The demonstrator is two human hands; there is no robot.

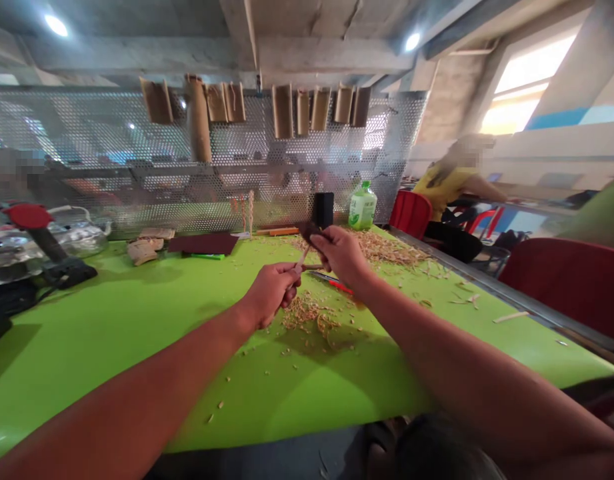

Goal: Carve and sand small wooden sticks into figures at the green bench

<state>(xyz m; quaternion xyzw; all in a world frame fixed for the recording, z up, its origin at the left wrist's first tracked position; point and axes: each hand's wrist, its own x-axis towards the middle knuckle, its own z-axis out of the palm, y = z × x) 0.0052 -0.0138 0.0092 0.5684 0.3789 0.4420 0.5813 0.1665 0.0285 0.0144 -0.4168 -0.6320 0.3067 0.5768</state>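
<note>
My left hand [271,292] is closed around a thin wooden stick [303,257] that points up and away over the green table [137,333]. My right hand [339,252] pinches a small dark piece of sandpaper [308,230] against the stick's upper end. Both hands hover above a pile of wood shavings [311,313] on the table. A red-handled tool [334,283] lies on the table just beneath my right wrist.
A perforated metal screen [111,153] with hanging bamboo pieces [281,110] backs the table. A dark sheet [204,243], a green bottle [362,207], a black cup [323,209] and more shavings [387,248] lie beyond. Another person [454,180] sits at right by red chairs [561,280].
</note>
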